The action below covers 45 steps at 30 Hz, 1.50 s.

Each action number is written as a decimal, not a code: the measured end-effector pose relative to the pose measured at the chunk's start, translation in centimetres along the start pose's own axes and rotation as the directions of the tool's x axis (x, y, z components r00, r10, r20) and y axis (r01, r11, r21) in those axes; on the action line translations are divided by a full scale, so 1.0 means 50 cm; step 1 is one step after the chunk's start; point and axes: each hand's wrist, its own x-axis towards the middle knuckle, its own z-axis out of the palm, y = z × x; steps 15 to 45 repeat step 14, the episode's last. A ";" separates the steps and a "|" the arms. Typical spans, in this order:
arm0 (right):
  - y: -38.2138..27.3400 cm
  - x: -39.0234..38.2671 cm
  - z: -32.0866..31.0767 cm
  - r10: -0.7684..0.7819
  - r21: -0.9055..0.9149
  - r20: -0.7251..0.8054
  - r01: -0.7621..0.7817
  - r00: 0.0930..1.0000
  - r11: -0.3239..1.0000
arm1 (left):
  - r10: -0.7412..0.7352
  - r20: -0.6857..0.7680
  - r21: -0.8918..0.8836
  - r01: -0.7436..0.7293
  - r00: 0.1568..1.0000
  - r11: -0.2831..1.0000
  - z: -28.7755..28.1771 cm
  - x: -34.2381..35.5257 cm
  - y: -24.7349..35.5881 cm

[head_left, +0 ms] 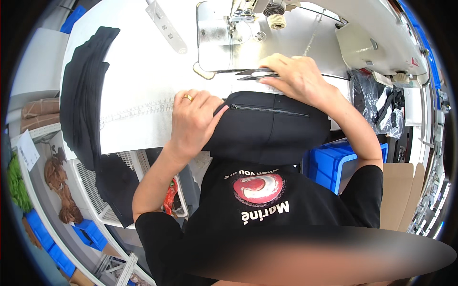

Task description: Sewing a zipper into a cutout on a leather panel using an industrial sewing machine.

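The left hand [193, 121] is pinching the black zippered garment [267, 128] at the table [138, 90] edge, apparently steadying it, while the right hand [296, 76] is closing around thread snips [255, 73] just above its zipper [269, 110].

A white paper tag [27, 150] with dark print hangs at the left edge, above the shelf. Brown paper-wrapped bundles [40, 114] lie just above it. A small red-and-white warning sticker [414, 62] sits on the sewing machine at upper right. Clear plastic bags [377, 102] holding dark cloth lie below it. A brown cardboard box [398, 195] stands open at right.
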 end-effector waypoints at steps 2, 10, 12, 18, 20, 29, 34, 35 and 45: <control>0.001 0.022 0.025 -0.152 0.027 -0.031 0.153 0.988 0.988 | 0.012 -0.017 0.020 -0.012 1.000 1.000 0.006 -0.002 0.004; 0.006 -0.001 0.014 -0.013 0.068 -0.018 0.014 1.000 0.998 | 0.001 -0.130 0.012 0.001 0.991 1.000 0.001 -0.025 0.002; 0.006 0.000 0.018 -0.044 0.031 -0.007 0.044 0.999 0.999 | 0.015 -0.146 -0.010 -0.017 0.989 1.000 0.003 -0.028 0.003; 0.004 0.002 0.024 -0.074 -0.004 0.006 0.074 0.997 0.997 | 0.020 -0.126 0.008 -0.019 0.992 1.000 0.005 -0.028 0.005; 0.004 0.002 0.024 -0.074 -0.004 0.006 0.074 0.997 0.997 | 0.020 -0.126 0.008 -0.019 0.992 1.000 0.005 -0.028 0.005; 0.004 0.002 0.024 -0.074 -0.004 0.006 0.074 0.997 0.997 | 0.020 -0.126 0.008 -0.019 0.992 1.000 0.005 -0.028 0.005; 0.004 0.002 0.024 -0.074 -0.004 0.006 0.074 0.997 0.997 | 0.020 -0.126 0.008 -0.019 0.992 1.000 0.005 -0.028 0.005; 0.004 0.002 0.024 -0.074 -0.004 0.006 0.074 0.997 0.997 | 0.020 -0.126 0.008 -0.019 0.992 1.000 0.005 -0.028 0.005; 0.004 0.002 0.024 -0.074 -0.004 0.006 0.074 0.997 0.997 | 0.020 -0.126 0.008 -0.019 0.992 1.000 0.005 -0.028 0.005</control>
